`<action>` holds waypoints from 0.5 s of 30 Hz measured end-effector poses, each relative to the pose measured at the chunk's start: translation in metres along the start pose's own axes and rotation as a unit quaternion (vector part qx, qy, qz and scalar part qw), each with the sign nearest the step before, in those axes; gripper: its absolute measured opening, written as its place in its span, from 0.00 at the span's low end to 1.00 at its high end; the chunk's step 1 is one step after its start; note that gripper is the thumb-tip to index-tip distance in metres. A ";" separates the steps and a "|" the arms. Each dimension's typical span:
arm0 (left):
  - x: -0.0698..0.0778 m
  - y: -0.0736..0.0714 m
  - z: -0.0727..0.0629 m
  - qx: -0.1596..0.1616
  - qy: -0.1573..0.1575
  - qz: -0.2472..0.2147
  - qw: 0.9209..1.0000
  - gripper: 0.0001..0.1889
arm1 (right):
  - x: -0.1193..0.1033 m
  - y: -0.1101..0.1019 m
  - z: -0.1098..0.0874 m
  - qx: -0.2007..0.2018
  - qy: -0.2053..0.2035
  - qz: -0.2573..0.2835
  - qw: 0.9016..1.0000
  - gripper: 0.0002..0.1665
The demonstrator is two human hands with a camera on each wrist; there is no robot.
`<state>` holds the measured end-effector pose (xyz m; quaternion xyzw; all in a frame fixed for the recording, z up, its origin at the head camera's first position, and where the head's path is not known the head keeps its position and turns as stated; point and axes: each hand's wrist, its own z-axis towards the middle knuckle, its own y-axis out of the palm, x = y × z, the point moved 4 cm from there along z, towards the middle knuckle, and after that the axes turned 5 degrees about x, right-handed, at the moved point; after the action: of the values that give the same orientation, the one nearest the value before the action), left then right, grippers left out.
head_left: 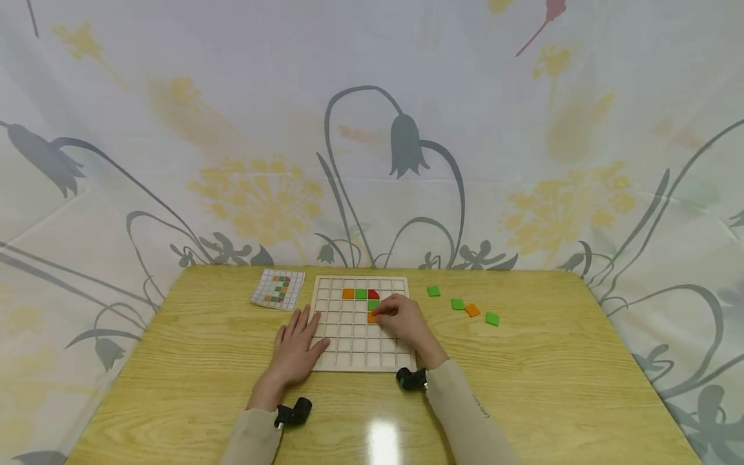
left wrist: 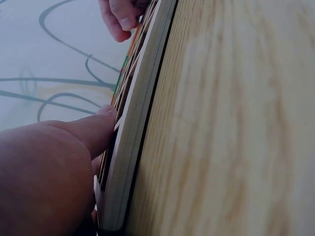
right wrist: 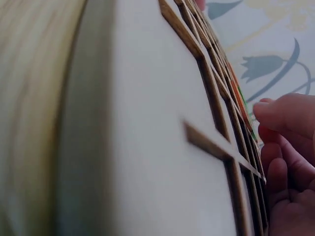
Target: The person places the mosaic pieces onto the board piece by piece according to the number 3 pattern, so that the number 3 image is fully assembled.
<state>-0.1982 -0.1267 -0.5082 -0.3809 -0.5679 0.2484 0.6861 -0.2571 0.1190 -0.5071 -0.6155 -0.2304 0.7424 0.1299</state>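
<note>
A pale wooden grid board (head_left: 352,356) lies flat on the table. In its cells sit an orange tile (head_left: 348,294), a green tile (head_left: 361,294), a red rounded tile (head_left: 373,294) and another green tile (head_left: 373,305). Just below these, my right hand (head_left: 409,323) pinches a second orange tile (head_left: 372,318) at its cell, thumb and index finger together; the fingertips partly cover it. My left hand (head_left: 295,352) rests spread on the board's left edge, its thumb (left wrist: 93,130) lying over the rim. Curled fingers of the right hand (right wrist: 290,157) show beside the grid in the right wrist view.
A paper card (head_left: 279,289) with a coloured grid pattern lies left of the board. To the right are loose green tiles (head_left: 434,291) and an orange one (head_left: 473,310). The wooden table (head_left: 174,361) meets a flower-printed cloth (head_left: 372,194) at the back.
</note>
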 end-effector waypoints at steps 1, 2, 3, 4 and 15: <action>0.000 0.000 0.000 0.000 0.000 0.000 1.000 0.34 | 0.001 -0.001 0.000 0.004 0.007 0.013 1.000 0.05; -0.001 0.000 0.001 0.001 0.000 -0.001 1.000 0.34 | 0.002 -0.003 0.001 0.007 0.018 0.032 0.999 0.05; -0.001 0.000 0.001 -0.001 0.000 0.000 1.000 0.34 | 0.004 -0.005 0.001 0.012 0.030 0.050 0.998 0.06; -0.002 0.000 0.001 -0.003 -0.002 0.003 1.000 0.34 | 0.006 -0.007 0.001 0.017 0.042 0.068 0.997 0.06; -0.003 0.001 0.001 -0.005 -0.003 0.003 1.000 0.34 | 0.019 -0.037 -0.006 0.054 0.092 0.119 0.987 0.11</action>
<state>-0.1995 -0.1283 -0.5105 -0.3851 -0.5704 0.2485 0.6816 -0.2592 0.1613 -0.5058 -0.6964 -0.1026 0.7039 0.0945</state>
